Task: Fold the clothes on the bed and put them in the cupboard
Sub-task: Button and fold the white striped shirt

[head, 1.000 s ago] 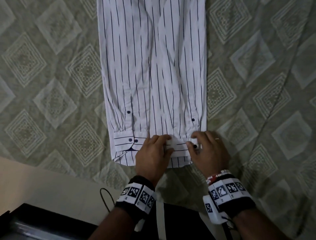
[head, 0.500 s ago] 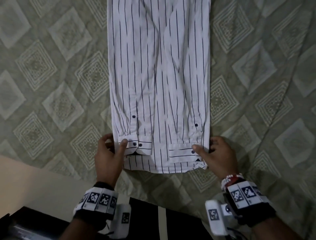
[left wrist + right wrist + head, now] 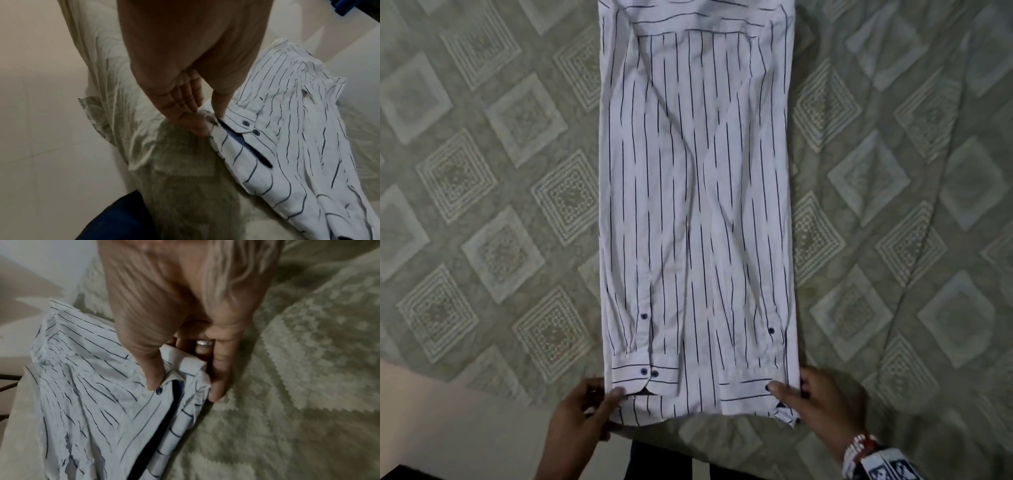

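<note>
Bed (image 3: 482, 192): covered by a soft olive-green spread with a woven pattern of pale diamonds. It lies under and beyond both sets of fingers and serves as the flat folding surface. Its near edge drops to a pale floor (image 3: 37, 113) below the left wrist.

Shirt (image 3: 698, 205): white with thin dark stripes, a light, slightly creased woven cloth. Laid back-up in a long narrow rectangle, sides turned in and sleeves running down its length, yoke at the far end. Likely placed this way so one lengthwise fold halves it. Near hem sits between the two hands.

Left hand (image 3: 582, 414): thumb on top of the near left corner, fingers (image 3: 185, 100) curled beneath the edge; clamped on the cloth, presumably to lift that corner.

Right hand (image 3: 822, 404): thumb pressed beside a cuff button, fingers (image 3: 220, 369) tucked under the stacked edge; pinching the near right corner. A plain metal ring shows on one finger.

Cuffs (image 3: 643, 377): stiffer doubled bands with crosswise stripes, lying just inside each thumb. Judged held together with the hem so the layers do not slip.

Buttons (image 3: 643, 371): small, round, dark blue; two on the left cuff near the thumb.

Step, judged: corners gripped, ready to carry the hem towards the collar. Cupboard: not in view.
</note>
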